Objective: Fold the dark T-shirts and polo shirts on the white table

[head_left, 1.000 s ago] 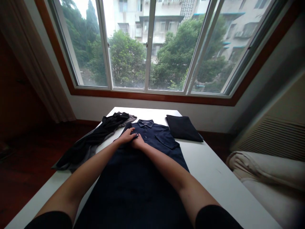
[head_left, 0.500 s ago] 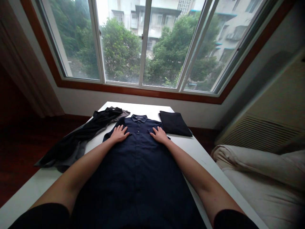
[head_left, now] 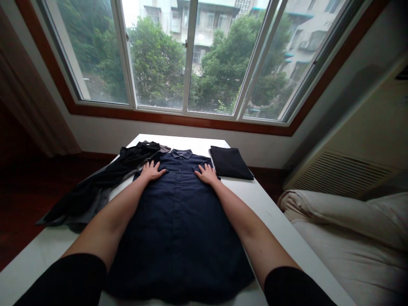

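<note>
Navy shirt (head_left: 178,216), smooth flat cloth, collared, buttoned

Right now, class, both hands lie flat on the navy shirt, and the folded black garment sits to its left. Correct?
Not quite. The head view shows the folded black garment to the right of the navy shirt. The left hand and right hand do lie flat on it.
</note>
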`<state>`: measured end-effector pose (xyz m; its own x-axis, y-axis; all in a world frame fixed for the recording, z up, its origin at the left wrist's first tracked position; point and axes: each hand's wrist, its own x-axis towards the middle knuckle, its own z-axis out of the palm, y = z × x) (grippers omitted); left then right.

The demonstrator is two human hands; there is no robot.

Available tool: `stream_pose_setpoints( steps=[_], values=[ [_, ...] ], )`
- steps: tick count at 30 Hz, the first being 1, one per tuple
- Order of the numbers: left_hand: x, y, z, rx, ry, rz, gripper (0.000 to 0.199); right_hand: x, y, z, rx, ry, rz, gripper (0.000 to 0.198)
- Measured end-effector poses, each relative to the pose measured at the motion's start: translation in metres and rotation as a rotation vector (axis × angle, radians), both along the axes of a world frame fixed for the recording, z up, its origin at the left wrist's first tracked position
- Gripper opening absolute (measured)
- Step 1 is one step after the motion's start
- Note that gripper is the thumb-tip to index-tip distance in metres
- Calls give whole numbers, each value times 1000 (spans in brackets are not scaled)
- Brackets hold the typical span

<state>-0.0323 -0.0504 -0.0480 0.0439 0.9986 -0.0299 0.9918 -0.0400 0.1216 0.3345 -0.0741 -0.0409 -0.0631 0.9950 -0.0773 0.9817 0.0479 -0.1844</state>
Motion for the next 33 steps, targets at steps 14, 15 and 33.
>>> stream_pose_setpoints(
  steps=[14,15,33],
  values=[
    [7,1,-6,94,6,-80,93,9,1,-4,129,-33,54,69],
    [8,10,-5,109,5,-68,91,8,6,-3,152,-43,66,67],
    [27,51,2,171,30,-63,80,2,47,1,31,-1,-43,75]
  ],
)
